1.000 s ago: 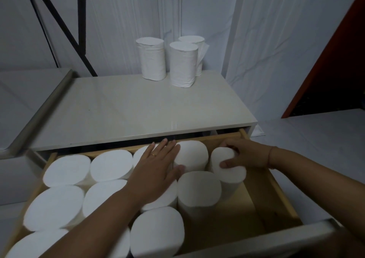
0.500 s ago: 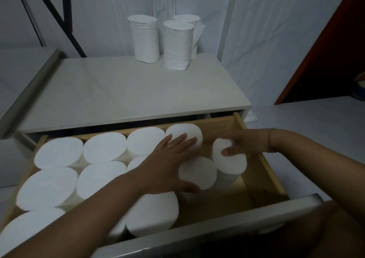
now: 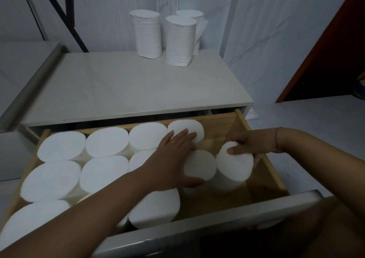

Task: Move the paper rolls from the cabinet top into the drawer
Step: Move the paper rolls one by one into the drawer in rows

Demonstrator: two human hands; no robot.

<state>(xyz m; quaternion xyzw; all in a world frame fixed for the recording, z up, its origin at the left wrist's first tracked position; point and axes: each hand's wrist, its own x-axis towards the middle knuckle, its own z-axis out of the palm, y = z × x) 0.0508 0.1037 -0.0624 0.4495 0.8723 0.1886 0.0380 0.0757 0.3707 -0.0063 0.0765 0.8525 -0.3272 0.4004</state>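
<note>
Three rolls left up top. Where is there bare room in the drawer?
Bare drawer floor runs along the front panel, from the front-row roll to the right wall. A smaller patch sits in the back right corner, behind the roll the right hand grips. Left and middle are packed tight; the left hand lies over them.

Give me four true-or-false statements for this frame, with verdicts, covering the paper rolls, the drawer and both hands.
1. Three paper rolls stand upright on the cabinet top. True.
2. The right hand grips a roll at the right end of the drawer. True.
3. The drawer is pushed shut. False: it is pulled open and mostly filled with upright rolls.
4. The left hand holds a roll above the cabinet top. False: it rests with straight fingers on the packed rolls in the drawer.
</note>
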